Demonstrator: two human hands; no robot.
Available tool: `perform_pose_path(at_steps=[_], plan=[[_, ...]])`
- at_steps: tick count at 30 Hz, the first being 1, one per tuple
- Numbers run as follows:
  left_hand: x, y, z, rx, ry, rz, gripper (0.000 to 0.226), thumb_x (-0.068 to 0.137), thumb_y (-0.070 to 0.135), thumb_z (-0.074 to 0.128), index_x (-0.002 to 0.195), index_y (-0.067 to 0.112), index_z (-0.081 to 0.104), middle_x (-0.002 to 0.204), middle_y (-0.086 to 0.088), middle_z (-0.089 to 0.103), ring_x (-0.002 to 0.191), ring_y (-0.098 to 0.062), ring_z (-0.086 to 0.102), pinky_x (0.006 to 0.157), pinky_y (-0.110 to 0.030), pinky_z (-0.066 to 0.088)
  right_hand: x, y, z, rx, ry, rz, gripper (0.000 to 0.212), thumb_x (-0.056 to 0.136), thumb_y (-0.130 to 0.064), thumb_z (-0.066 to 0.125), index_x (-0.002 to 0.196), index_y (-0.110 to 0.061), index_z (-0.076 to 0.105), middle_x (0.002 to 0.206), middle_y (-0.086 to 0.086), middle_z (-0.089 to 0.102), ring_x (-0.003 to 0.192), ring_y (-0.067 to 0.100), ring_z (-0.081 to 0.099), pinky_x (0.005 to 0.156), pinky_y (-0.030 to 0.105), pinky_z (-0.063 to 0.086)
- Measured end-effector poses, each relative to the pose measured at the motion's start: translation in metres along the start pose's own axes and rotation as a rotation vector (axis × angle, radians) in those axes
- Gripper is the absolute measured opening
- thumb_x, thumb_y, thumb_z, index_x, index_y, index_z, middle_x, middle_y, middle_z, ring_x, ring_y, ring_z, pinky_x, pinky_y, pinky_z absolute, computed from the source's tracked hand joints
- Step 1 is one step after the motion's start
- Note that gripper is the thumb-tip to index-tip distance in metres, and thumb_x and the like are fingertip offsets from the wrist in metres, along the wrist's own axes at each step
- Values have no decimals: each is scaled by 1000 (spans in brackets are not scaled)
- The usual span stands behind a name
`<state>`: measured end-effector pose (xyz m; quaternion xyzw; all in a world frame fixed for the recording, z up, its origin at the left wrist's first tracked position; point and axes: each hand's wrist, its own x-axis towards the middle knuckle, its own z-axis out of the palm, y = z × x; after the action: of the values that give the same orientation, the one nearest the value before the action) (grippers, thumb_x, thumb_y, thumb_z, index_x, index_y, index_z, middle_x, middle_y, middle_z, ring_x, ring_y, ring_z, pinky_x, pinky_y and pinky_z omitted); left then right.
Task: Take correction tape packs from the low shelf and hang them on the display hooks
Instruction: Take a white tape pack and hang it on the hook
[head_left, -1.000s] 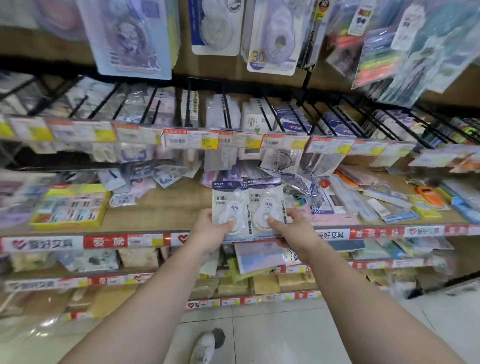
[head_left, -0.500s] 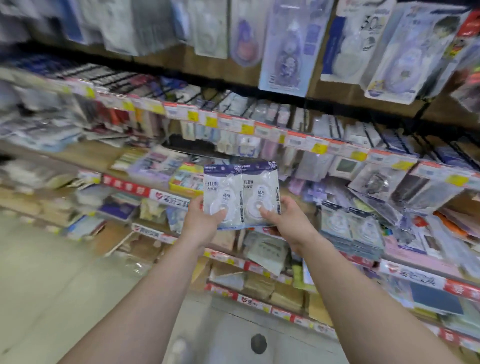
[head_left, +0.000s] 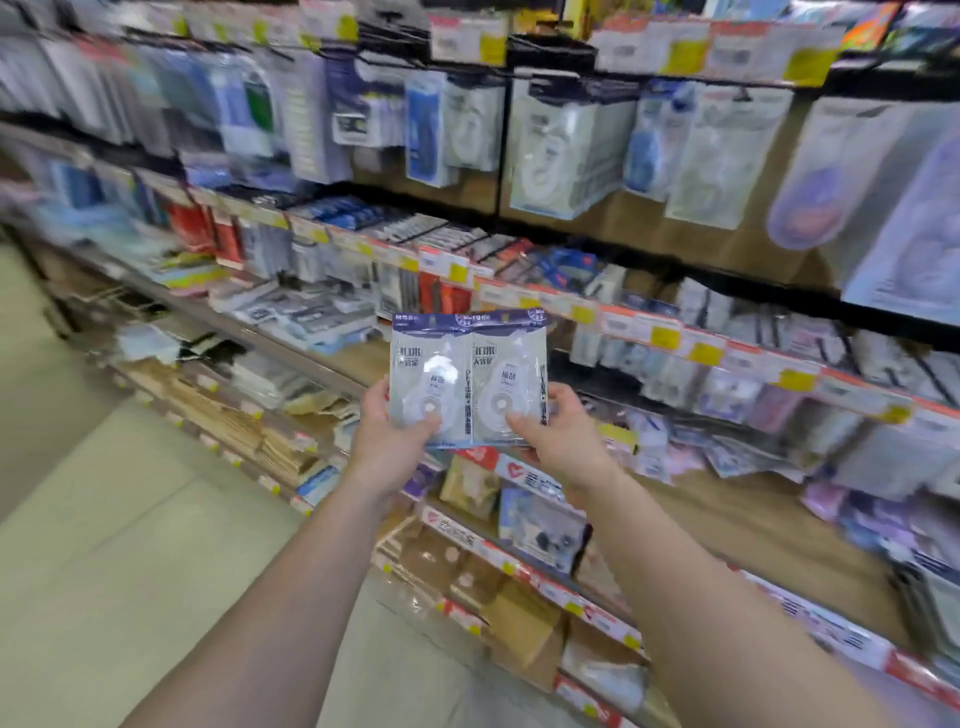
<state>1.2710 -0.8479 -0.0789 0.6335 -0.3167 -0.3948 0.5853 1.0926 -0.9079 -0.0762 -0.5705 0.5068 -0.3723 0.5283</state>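
Your two forearms reach forward and converge on the goods; your left hand (head_left: 387, 441) grips the lower left corner of the correction tape packs (head_left: 469, 378), thumb across the front face and the other fingers hidden behind; your right hand (head_left: 558, 441) grips the lower right corner likewise, thumb on the front, fingertips wrapped round the right edge. Both hands are closed on the packs; neither is free.

The packs sit side by side as a pair, held upright in the air in front of the shelving, clear of every shelf; the long axis runs vertically, dark header strips uppermost, so the hang end lies above your fingers and points up toward the display. Whether more packs are stacked behind the front two cannot be told.

Beyond the packs, a row of price tags (head_left: 665, 332) runs along the hook rail; farther up and back, hanging packs (head_left: 569, 150) fill the upper display hooks. The surroundings are blurred; individual hook tips cannot be made out.

Judgement: the packs are off the low shelf and not yet hung; the hooks lie above and beyond the header edge, so you need a lift and forward push, and both hands are equally near.
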Motion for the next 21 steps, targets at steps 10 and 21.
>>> perform_pose_path(at_steps=[10, 21], plan=[[82, 45, -98, -56, 35, 165, 59, 89, 0, 68, 134, 26, 41, 103, 16, 61, 88, 2, 61, 74, -21, 50, 44, -62, 116, -18, 22, -146, 37, 90, -22, 70, 120, -30, 48, 107, -5, 69, 97, 19, 68, 88, 44, 57], [149, 89, -112, -49, 48, 264, 69, 89, 15, 72, 145, 33, 36, 129, 10, 58, 113, -16, 60, 102, -47, 49, 97, -117, 141, -21, 45, -263, 35, 92, -29, 68, 116, -42, 46, 114, -15, 65, 100, 7, 65, 86, 32, 56]])
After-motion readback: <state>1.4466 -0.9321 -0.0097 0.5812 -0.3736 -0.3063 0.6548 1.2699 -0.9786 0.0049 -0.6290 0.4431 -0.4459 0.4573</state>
